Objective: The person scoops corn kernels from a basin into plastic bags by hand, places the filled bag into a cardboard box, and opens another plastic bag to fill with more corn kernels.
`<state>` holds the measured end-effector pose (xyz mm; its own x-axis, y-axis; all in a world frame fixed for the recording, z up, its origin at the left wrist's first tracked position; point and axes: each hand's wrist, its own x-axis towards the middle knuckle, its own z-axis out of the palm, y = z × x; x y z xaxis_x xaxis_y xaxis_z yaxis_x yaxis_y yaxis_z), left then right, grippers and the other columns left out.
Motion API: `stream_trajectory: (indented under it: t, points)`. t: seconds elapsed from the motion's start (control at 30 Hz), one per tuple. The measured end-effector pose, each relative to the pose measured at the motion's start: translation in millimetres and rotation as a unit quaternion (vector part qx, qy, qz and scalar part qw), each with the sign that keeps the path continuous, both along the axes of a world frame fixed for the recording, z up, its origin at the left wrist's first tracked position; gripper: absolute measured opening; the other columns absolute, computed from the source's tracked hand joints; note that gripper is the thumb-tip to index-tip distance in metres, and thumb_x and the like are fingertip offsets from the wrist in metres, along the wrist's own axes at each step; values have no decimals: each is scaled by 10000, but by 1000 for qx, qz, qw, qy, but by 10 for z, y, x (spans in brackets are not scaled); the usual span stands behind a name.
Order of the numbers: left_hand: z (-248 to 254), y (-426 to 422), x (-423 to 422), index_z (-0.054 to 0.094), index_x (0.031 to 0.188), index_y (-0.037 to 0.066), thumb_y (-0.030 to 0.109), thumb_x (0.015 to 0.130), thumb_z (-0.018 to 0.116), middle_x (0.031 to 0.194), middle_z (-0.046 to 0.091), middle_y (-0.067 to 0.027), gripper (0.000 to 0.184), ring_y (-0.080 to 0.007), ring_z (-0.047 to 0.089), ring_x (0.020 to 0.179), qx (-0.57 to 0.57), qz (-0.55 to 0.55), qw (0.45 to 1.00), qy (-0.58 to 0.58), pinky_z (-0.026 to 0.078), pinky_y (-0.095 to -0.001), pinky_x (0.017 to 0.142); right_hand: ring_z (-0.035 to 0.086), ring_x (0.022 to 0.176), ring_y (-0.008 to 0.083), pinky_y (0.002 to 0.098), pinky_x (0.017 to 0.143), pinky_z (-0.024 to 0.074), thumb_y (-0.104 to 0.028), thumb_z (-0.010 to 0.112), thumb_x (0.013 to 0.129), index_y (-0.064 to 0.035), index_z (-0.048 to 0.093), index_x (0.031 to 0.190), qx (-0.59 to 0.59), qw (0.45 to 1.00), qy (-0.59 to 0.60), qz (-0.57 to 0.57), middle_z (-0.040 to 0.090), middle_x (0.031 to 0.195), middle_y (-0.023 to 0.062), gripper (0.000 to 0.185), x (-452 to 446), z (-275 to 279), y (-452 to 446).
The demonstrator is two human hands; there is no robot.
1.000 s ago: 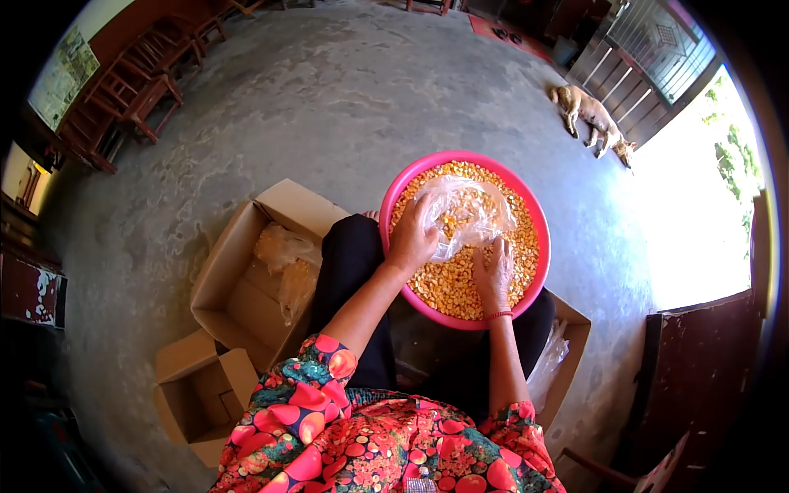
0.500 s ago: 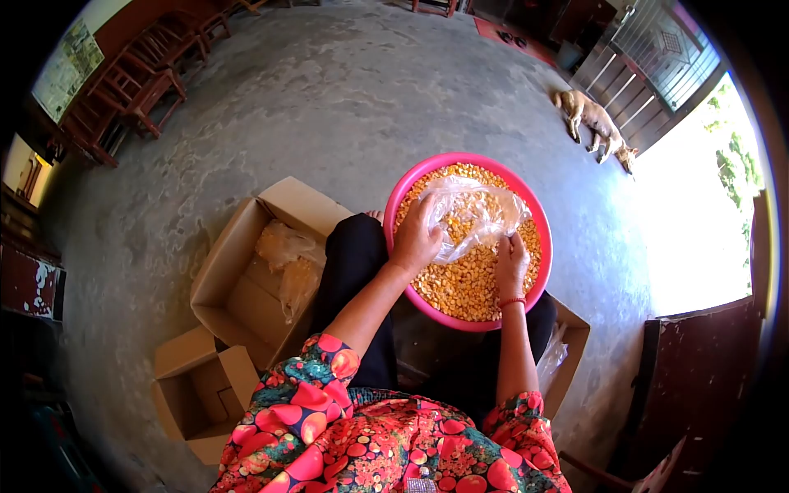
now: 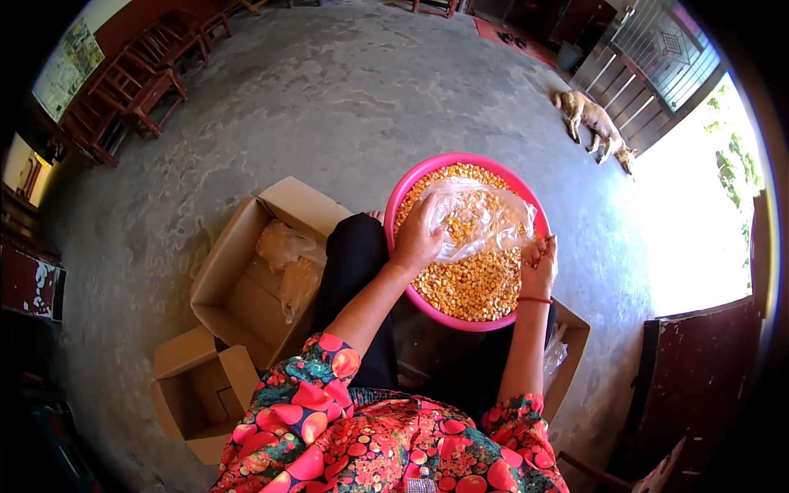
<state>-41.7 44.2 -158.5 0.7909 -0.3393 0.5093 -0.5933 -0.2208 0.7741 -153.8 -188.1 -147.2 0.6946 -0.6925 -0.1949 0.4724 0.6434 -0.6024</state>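
A pink basin full of yellow corn kernels rests at my lap. Over the kernels, my left hand grips the left side of a clear plastic bag, its fingers partly hidden by the film. At the basin's right rim, my right hand is curled closed with its palm side partly up. Something like kernels shows between its fingers, and its fingertips are close to the bag's right edge.
An open cardboard box with filled plastic bags stands left of my legs, beside a smaller box. Another box holds clear plastic at my right. A dog lies near the doorway.
My right hand has risen from the kernels and moved right to the basin's rim, closing its fingers. The bag's right part has spread to the right. My left hand has kept its hold.
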Motion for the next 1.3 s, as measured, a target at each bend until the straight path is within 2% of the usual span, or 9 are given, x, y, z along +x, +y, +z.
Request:
stream_trajectory:
  t: [0.13,0.43,0.6,0.7,0.93,0.97,1.1,1.17,1.3]
  points:
    - [2,-22,-6,416,1286,2,-48,706,578,1266,476,-223,605,-371,475,1172,-16,-23,1000,10,407,-381,982,282,474,55,211,429,245,-264,463,977,-110,508,896,-24,993,-92,75,366,617,-40,180,157,366,226]
    - [-27,12,-4,408,1303,-16,7,756,516,1276,476,-249,558,-363,483,1176,-3,-9,1000,28,397,-384,990,321,455,62,210,403,272,-273,484,961,-83,518,894,-76,994,7,76,411,610,-28,204,703,499,884]
    - [0,9,-18,395,1300,-45,80,808,528,1296,457,-258,525,-365,462,1200,-17,1,998,59,388,-397,994,580,669,150,301,611,474,-256,459,945,-69,603,861,-76,979,-19,190,610,765,51,250,868,39,948]
    - [-24,-5,-14,389,1293,-58,93,813,579,1259,485,-258,538,-375,461,1194,-11,27,998,52,378,-383,1002,584,900,139,299,842,418,-239,449,931,-49,643,893,-236,944,119,196,653,889,58,275,814,2,976]
    - [110,71,-96,351,1325,-26,-6,655,626,1284,447,-219,725,-381,460,1173,92,33,993,62,407,-392,976,558,993,140,291,848,449,-168,558,889,-37,600,1108,-465,854,163,165,611,1063,44,259,549,193,614]
    - [50,67,-84,354,1329,-14,-26,629,618,1285,444,-213,747,-376,462,1171,79,34,996,32,411,-392,973,555,1008,152,283,815,475,-151,580,879,-44,535,1210,-447,861,182,159,569,1137,57,351,556,125,475]
    - [143,88,-100,390,1313,-1,-25,635,605,1251,464,-208,711,-373,468,1163,62,10,998,8,413,-390,974,555,1018,167,280,788,511,-176,576,886,-20,507,1231,-469,846,197,159,535,1179,88,385,456,-20,230]
    - [104,67,-111,454,1250,-23,-19,665,582,1215,479,-213,598,-373,478,1145,92,8,995,37,409,-393,977,565,997,168,279,775,525,-200,565,893,10,529,1191,-320,890,208,249,562,1143,97,366,416,113,232]
    - [141,79,-89,506,1172,-45,4,689,575,1200,485,-225,491,-380,486,1128,43,-7,999,33,404,-399,977,595,916,160,275,746,532,-216,527,919,41,586,1060,-271,905,195,263,629,1016,98,299,415,115,139]
